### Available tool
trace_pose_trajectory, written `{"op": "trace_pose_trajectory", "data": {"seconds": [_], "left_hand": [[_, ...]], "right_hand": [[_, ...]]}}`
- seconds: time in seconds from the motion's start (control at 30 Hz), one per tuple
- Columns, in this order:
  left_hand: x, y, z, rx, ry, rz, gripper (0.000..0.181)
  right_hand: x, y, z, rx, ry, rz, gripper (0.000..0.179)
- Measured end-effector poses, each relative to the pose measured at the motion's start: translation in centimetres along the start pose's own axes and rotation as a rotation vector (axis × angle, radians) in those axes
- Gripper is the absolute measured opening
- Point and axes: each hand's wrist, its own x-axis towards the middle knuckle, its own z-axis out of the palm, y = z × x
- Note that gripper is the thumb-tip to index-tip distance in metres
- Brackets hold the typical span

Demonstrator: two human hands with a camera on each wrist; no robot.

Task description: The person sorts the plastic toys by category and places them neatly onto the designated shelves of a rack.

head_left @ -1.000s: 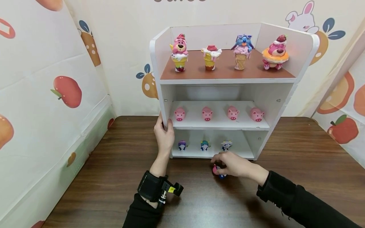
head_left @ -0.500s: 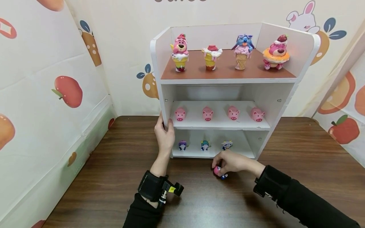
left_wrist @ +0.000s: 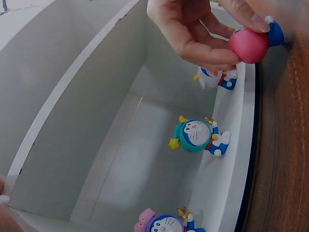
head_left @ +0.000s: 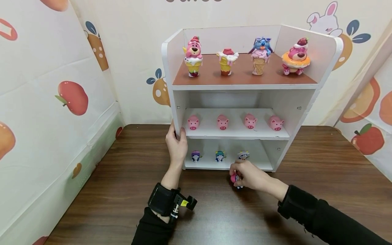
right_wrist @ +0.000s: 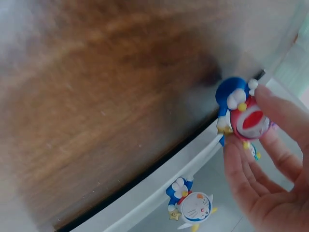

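Note:
My right hand [head_left: 249, 174] pinches a small cat figurine [right_wrist: 248, 118] with a pink hood and blue body between thumb and fingers, just in front of the shelf's bottom board. In the left wrist view the back of its round pink head [left_wrist: 248, 46] shows. My left hand [head_left: 177, 146] grips the left side panel of the white shelf unit [head_left: 231, 87]. On the bottom board stand a purple-hooded figurine [head_left: 196, 156], a teal-hooded figurine [left_wrist: 195, 135] and a white-hooded figurine [right_wrist: 193, 207]; the right hand is nearest to the white one.
Several pink pig figures [head_left: 222, 122] line the middle board. On the brown top board stand ice-cream-themed figures, among them a pink bear on a cone [head_left: 193, 57] and a blue one [head_left: 261, 56]. The shelf stands on a dark wooden table [head_left: 128, 160] against a printed wall cloth [head_left: 131, 51].
The pink-hooded figurine has tipped from lying toward upright and risen slightly toward the shelf in my right hand. My left hand keeps its place on the side panel.

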Motion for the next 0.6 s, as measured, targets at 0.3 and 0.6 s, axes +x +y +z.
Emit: {"op": "trace_pose_trajectory", "data": {"seconds": [0.3, 0.6], "left_hand": [[0.0, 0.1, 0.0, 0.004, -0.001, -0.011, 0.043], [0.0, 0.0, 0.0, 0.005, -0.004, -0.024, 0.042]], "right_hand": [[-1.6, -0.8, 0.7, -0.098, 0.123, 0.017, 0.033], [-3.0, -1.9, 0.3, -0.096, 0.092, 0.069, 0.032]]}}
